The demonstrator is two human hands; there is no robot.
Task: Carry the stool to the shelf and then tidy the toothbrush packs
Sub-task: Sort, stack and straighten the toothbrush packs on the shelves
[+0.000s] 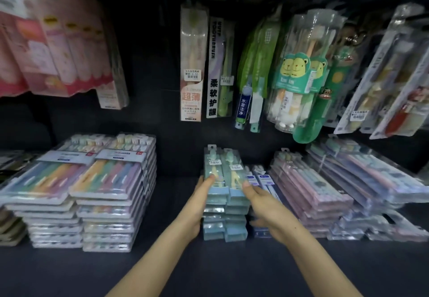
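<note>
Squaring up the teal stack [228, 171] seems to be the step in hand: it stands in the middle of the shelf [209, 269], two packs side by side in each layer, and some lower packs stick out toward the front. The left hand [202, 197] holds its left side and the right hand [264, 206] its right side, each with the thumb laid on a top pack and the fingers clamped against the flank. I think this is to press the layers into one line. The right hand is blurred, so I cannot tell its exact finger positions. Just beside the stack on the right lie thin blue packs [263, 179], touching or nearly so, and then the pink stacks [311, 194], which lean untidily. On that side there is little room. On the left a wide bare strip of shelf separates the teal stack from the rainbow stacks [104, 180], and the front of the shelf is free too, so the packs can slide that way. Hanging packs [192, 64] limit lifting. The stool is not in view.
</note>
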